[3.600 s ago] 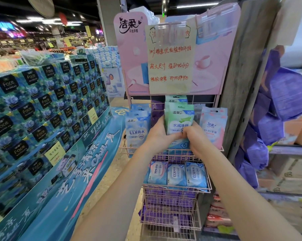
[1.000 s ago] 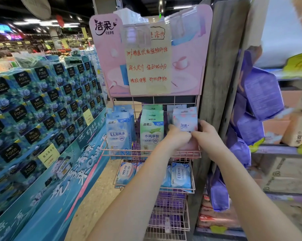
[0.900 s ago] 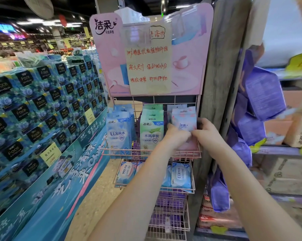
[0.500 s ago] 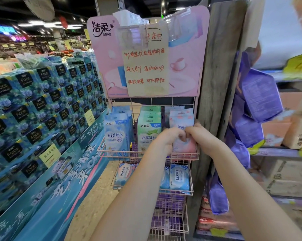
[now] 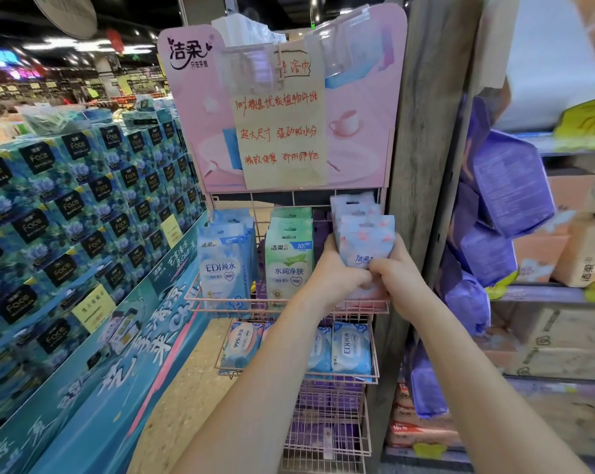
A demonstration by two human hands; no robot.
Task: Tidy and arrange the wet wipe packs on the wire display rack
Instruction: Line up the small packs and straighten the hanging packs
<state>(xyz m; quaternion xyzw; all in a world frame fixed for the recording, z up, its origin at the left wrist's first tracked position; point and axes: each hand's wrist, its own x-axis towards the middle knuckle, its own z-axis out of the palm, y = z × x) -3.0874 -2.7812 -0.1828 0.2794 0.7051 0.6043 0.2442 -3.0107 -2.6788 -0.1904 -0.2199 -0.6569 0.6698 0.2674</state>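
A pink wire display rack stands in front of me with several tiers. Its top tier holds a row of blue wet wipe packs at the left, green wet wipe packs in the middle and pink wet wipe packs at the right. My left hand and my right hand both clasp the stack of pink packs from either side, low down, above the tier's front rail. The tier below carries flat blue packs lying face up. Purple packs fill the lower tiers.
A pink header board with a handwritten paper sign tops the rack. A grey wooden post stands just right of it, with purple bags hanging beyond. Stacked blue tissue boxes line the left aisle.
Earlier both hands held the green packs in the middle row. They moved right to the pink packs, and the pink stack now sits higher and more upright between my hands.
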